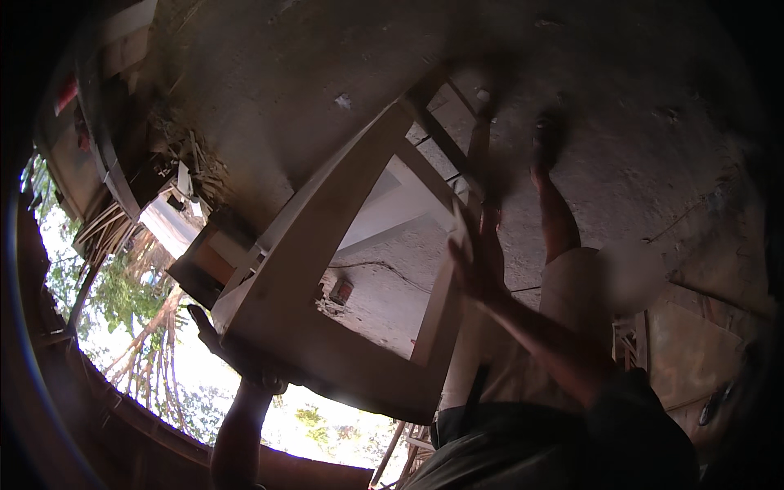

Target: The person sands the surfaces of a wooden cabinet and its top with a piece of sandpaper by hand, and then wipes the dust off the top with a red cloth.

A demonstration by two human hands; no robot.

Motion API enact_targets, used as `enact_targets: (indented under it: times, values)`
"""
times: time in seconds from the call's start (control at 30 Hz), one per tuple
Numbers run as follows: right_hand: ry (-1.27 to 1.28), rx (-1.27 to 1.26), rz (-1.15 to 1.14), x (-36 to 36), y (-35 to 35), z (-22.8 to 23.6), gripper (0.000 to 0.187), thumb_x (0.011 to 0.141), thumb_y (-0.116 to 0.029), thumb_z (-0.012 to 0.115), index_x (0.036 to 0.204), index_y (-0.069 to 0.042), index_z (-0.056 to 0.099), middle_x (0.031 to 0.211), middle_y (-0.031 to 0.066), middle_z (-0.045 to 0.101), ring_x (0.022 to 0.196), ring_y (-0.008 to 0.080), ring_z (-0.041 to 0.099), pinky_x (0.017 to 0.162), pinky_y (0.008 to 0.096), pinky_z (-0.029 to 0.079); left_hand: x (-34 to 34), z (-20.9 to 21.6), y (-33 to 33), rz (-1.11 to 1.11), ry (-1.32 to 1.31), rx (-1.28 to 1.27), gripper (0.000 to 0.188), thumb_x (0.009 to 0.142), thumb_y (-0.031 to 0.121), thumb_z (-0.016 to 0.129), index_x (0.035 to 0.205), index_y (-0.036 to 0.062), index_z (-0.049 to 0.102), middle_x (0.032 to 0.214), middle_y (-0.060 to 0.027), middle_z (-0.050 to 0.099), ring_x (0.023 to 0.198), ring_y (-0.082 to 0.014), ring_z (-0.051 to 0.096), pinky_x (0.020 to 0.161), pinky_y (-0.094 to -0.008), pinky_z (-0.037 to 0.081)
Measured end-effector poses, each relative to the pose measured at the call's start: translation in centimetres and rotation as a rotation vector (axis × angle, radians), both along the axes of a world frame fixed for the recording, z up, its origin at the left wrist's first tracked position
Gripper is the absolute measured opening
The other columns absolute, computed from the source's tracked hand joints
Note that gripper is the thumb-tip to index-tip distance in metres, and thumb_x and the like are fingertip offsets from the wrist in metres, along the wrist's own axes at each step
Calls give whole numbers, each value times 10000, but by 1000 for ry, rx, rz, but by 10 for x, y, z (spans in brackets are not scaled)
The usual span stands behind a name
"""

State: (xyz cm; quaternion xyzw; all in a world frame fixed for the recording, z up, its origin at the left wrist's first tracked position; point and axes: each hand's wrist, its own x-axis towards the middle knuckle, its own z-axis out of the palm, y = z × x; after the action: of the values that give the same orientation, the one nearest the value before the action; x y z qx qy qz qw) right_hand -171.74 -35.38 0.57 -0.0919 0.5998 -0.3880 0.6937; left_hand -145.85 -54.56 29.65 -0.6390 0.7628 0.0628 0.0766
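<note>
A large pale wooden furniture frame (343, 355) is held up tilted before me, with a wide four-sided opening and narrower rails towards its far end. Under its lower left corner is my left hand (253, 371), gripping the frame from outside. Part of that hand is hidden by the wood, but dark fingers show past the corner. My right hand (482, 265) lies against the right-hand rail, its fingers stretched out along the wood and its thumb apart. The exact contact of those fingertips is dim.
My bare leg (559, 216) stands on the rough grey floor (310, 82) just beyond the frame. A small reddish block (341, 291) shows through the opening. Wood scraps (192, 155) are heaped at the left near a dark box (214, 257). Boards (702, 351) lie at the right.
</note>
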Motion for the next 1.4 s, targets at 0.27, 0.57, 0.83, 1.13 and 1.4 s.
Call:
enact_targets:
  times: [0.27,0.57,0.83,1.13,1.4]
  values:
    - [32,136,-14,-6,3,39,519,1090,-311,527,1494,10,470,1431,214,552,1363,323,512,1149,413,378,-24,-2,4,-235,60,54,988,972,754,342,1663,74,154,1662,-258,251,1510,-391,319,1235,-583,268]
    - [189,37,94,23,-116,-34,631,1110,-285,420,1685,-213,172,1679,251,261,1556,434,254,1260,554,205,-36,-2,-13,-326,113,73,809,1044,569,403,1673,111,181,1653,-255,260,1448,-383,413,1211,-564,320]
    - [415,-474,96,35,-223,19,604,1120,-270,449,1635,-35,238,1658,282,252,1560,405,244,1268,511,227,-46,-5,-10,-255,224,21,881,1022,717,357,1562,21,366,1505,-313,463,1451,-495,398,1135,-601,406]
    - [-703,411,-362,5,-199,58,595,1133,-436,423,1613,-100,316,1497,92,489,1371,211,491,1180,378,382,-45,-10,-13,-433,245,27,816,1077,581,204,1622,-25,245,1477,-349,509,1374,-484,527,1195,-656,277]
    - [-524,339,-240,-39,-264,80,455,1100,-275,526,1463,-11,449,1438,176,509,1303,266,546,1111,431,445,-43,0,-13,-423,299,144,722,1080,557,240,1604,65,314,1483,-227,569,1389,-414,544,1227,-651,236]
